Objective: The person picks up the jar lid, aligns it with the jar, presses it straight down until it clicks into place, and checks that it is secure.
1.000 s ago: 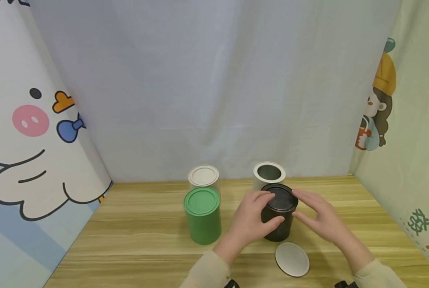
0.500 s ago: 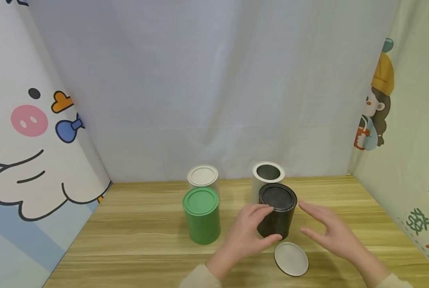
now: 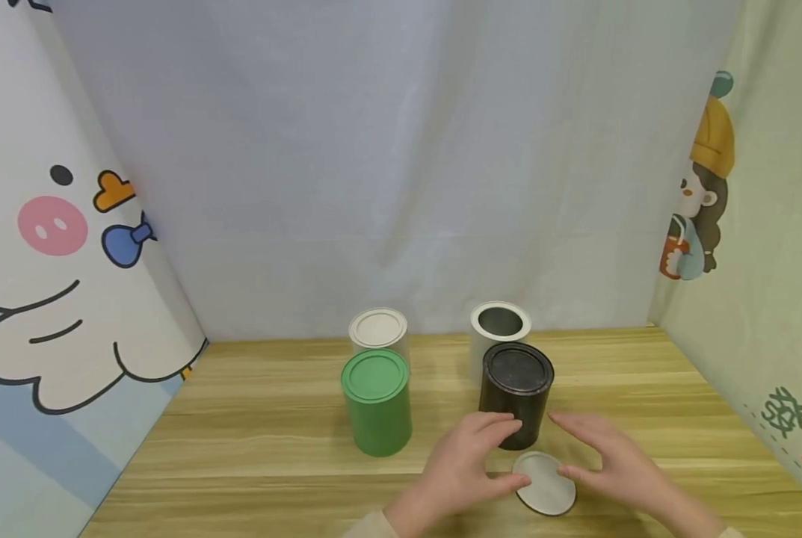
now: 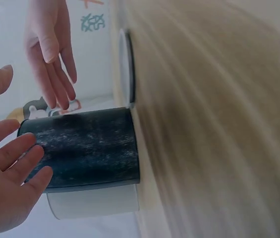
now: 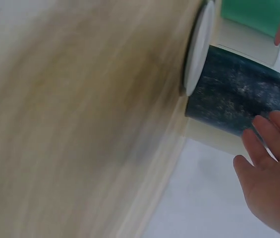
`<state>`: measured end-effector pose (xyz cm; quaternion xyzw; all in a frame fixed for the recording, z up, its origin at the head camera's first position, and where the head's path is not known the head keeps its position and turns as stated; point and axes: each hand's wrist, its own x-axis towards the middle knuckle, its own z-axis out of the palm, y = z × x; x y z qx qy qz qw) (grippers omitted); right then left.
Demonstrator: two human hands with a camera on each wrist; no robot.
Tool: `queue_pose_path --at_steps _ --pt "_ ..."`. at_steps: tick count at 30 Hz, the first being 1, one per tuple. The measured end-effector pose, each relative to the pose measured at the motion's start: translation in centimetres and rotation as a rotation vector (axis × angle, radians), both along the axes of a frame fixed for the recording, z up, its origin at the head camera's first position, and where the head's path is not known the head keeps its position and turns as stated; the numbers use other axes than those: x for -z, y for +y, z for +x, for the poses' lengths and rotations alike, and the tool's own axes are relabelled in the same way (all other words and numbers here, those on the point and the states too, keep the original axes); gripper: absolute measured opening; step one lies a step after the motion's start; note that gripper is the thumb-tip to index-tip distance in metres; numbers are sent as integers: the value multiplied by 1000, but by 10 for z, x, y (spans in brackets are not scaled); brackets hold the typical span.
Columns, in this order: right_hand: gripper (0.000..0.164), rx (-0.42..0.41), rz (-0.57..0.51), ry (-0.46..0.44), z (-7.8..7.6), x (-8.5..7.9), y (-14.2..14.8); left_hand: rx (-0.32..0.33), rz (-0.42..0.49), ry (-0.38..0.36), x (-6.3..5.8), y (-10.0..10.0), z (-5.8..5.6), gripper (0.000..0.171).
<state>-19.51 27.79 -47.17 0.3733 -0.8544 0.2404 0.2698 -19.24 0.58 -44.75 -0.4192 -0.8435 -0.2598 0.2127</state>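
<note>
A black can (image 3: 518, 377) with its lid on stands upright on the table in the head view. In front of it a loose white round lid (image 3: 546, 486) lies flat. My left hand (image 3: 464, 467) hovers to the left of that lid, fingers spread and holding nothing. Opposite it, my right hand (image 3: 612, 463) is over the lid's right side, its fingers loose and apart from anything. The left wrist view shows the can's scuffed dark side (image 4: 83, 148) beyond my left fingers. In the right wrist view, the lid (image 5: 199, 49) shows edge-on beside the can.
A green lidded can (image 3: 377, 403) stands to the left, with a white lidded can (image 3: 379, 329) behind it. Behind the black can is a white can (image 3: 479, 351) with an open top. A grey-white curtain (image 3: 374, 164) hangs along the table's back edge.
Both hands have drawn back from the black can's top, coming nearer and lower, and are now at either side of the loose white lid. The cans and lid stay where they were.
</note>
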Motion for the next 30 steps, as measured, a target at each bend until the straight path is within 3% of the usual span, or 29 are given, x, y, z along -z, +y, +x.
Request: queue_pose_path --at_steps 8,22,30 --pt "75 -13 68 -33 7 5 1 24 -144 30 11 2 -1 60" --pt "73 -164 142 -97 2 20 8 49 -376 66 22 11 -4 61" --pt "73 -178 174 -91 0 27 12 72 -441 81 26 15 -8 63"
